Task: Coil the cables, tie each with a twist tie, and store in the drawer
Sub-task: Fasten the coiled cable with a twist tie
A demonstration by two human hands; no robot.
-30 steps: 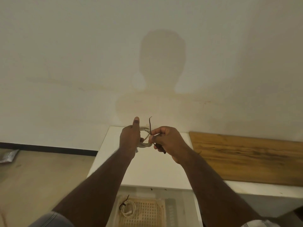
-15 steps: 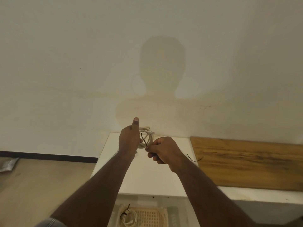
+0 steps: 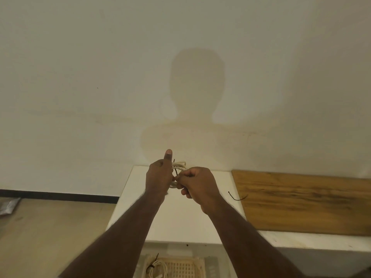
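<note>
One tied cable (image 3: pixel 157 268) already lies in the drawer (image 3: pixel 197 266). Above the worktop (image 3: pixel 176 217), the left hand (image 3: pixel 159 177) grips a second coil (image 3: pixel 179 167) while the right hand (image 3: pixel 197 182) pinches its tie (image 3: pixel 175 171); twisting and storing remain. A spare tie (image 3: pixel 236 197) waits nearby.

A wooden board (image 3: pixel 305 203) is lying flat on the white surface (image 3: pixel 180 223), off to the right of the fingers and reaching the right edge of view. A pale wall (image 3: pixel 100 77) is rising beyond the fingers, carrying the shadow (image 3: pixel 195 97) of a head and shoulders straight above them. A dark baseboard (image 3: pixel 58 196) is running along the wall's foot, left of the fingers. A tan floor (image 3: pixel 50 237) is spreading below and left, with a crumpled silvery wrapper (image 3: pixel 9 205) lying at the far left edge.
</note>
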